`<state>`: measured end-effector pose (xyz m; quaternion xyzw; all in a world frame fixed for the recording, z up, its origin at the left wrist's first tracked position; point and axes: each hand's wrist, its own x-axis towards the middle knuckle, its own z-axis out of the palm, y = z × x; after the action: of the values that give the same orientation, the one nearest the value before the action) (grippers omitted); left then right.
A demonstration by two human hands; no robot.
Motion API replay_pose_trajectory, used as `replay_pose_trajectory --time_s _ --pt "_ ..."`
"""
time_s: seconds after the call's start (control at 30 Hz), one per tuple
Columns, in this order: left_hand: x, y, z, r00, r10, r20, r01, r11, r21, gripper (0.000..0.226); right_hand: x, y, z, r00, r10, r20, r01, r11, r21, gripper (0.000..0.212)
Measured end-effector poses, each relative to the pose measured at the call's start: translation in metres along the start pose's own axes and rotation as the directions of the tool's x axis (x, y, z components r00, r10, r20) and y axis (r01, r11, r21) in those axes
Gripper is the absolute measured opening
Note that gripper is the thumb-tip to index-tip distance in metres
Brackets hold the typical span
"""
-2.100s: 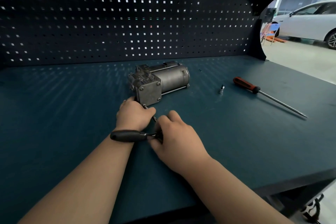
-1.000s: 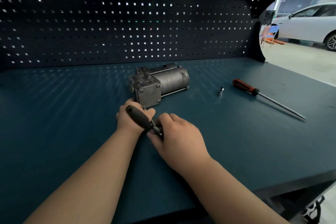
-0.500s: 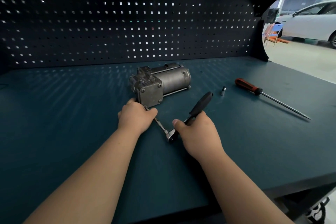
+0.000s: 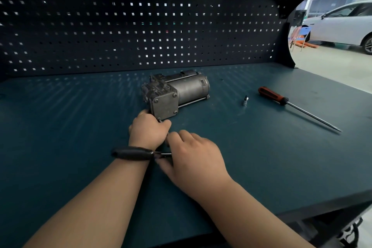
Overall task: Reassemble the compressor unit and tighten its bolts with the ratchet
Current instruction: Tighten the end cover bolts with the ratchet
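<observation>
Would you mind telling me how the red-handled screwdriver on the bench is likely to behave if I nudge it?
Its round handle and thin shaft suggest the screwdriver would probably roll on the flat bench. The long metal shaft looks stiff, not floppy. It likely pivots about the heavier handle end.

The dark teal tabletop is carrying the grey compressor unit near its middle, while a small metal socket is standing and a red-handled screwdriver is lying further right.
</observation>
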<state>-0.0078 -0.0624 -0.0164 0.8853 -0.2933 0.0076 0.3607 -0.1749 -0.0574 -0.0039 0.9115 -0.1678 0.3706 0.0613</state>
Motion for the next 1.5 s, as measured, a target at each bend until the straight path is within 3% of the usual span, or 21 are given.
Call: replay_pose_trajectory --time_s 0.1,0.2,0.23,0.3,0.37,0.47,0.57,0.67,0.73,0.8,0.87,0.93,1.0,1.2,1.3,1.37,1.43,1.5 --pt "0.001 0.001 0.001 1.0 -0.007 -0.021 0.008 1.0 0.03 0.033 -0.002 0.006 0.001 0.999 0.048 -0.001 -0.047 0.998 0.048 0.032" --pt "0.003 -0.004 0.003 0.999 0.031 -0.04 -0.029 0.998 0.057 0.029 0.0 0.012 0.001 0.964 0.235 0.123 -0.258 0.937 0.237 0.027" --pt "0.003 -0.005 0.003 0.998 0.039 -0.041 -0.036 0.997 0.068 0.031 0.0 0.017 0.002 0.928 0.335 0.163 -0.371 0.878 0.302 0.026" --pt "0.005 -0.007 0.003 0.999 0.037 -0.038 -0.033 0.996 0.082 0.037 0.003 0.03 0.002 0.779 0.545 0.311 -0.627 0.661 0.412 0.025" --pt "0.006 -0.007 0.003 0.999 0.027 -0.032 -0.025 0.997 0.075 0.039 0.006 0.042 0.002 0.641 0.629 0.44 -0.765 0.479 0.43 0.026" --pt "0.005 -0.006 0.004 0.999 0.029 -0.022 -0.027 0.995 0.096 0.042 0.009 0.052 0.001 0.576 0.636 0.513 -0.816 0.411 0.407 0.034" --pt "0.006 -0.006 0.004 1.0 0.025 -0.015 -0.023 0.994 0.106 0.042 0.008 0.048 0.002 0.589 0.62 0.518 -0.806 0.4 0.436 0.028" --pt "0.007 -0.005 0.005 1.0 0.012 -0.016 -0.01 0.993 0.121 0.041 0.003 0.039 0.001 0.652 0.595 0.47 -0.757 0.469 0.455 0.024" --pt "0.006 -0.004 0.005 0.999 0.021 -0.027 -0.017 0.991 0.131 0.039 0.002 0.031 -0.003 0.748 0.539 0.388 -0.663 0.631 0.403 0.023" --pt "0.005 -0.004 0.005 0.999 0.016 -0.038 -0.011 0.993 0.117 0.037 0.003 0.022 -0.006 0.901 0.396 0.18 -0.431 0.866 0.252 0.025" --pt "0.005 -0.005 0.004 1.0 -0.003 -0.026 0.005 0.997 0.078 0.032 0.002 0.011 -0.002 0.984 0.177 -0.017 -0.176 0.983 0.059 0.028" --pt "0.005 -0.004 0.002 1.0 -0.016 -0.014 0.017 0.999 0.039 0.025 0.002 0.002 -0.001 0.992 0.073 -0.105 -0.072 0.997 0.009 0.034" --pt "0.005 -0.003 0.002 1.0 -0.012 -0.014 0.012 1.0 0.024 0.023 0.001 0.0 0.001 0.994 0.044 -0.1 -0.043 0.999 0.013 0.036" --pt "0.003 -0.006 0.001 1.0 -0.001 0.0 0.001 0.999 0.054 0.028 0.0 0.005 0.0 0.988 0.153 -0.009 -0.151 0.983 0.108 0.029" --pt "0.0 -0.007 -0.001 0.997 0.069 -0.019 -0.068 0.994 0.081 0.032 0.001 0.018 0.001 0.895 0.418 0.154 -0.445 0.849 0.283 0.03" --pt "-0.001 -0.007 -0.001 0.997 0.073 -0.021 -0.071 0.995 0.071 0.035 0.0 0.029 0.003 0.738 0.597 0.314 -0.672 0.608 0.422 0.034" --pt "-0.001 -0.006 -0.001 0.997 0.074 -0.02 -0.072 0.994 0.077 0.034 0.001 0.037 0.004 0.623 0.657 0.424 -0.768 0.413 0.489 0.032" --pt "-0.001 -0.006 -0.001 0.997 0.078 -0.013 -0.077 0.994 0.082 0.034 0.001 0.038 0.004 0.605 0.654 0.455 -0.783 0.386 0.487 0.03"
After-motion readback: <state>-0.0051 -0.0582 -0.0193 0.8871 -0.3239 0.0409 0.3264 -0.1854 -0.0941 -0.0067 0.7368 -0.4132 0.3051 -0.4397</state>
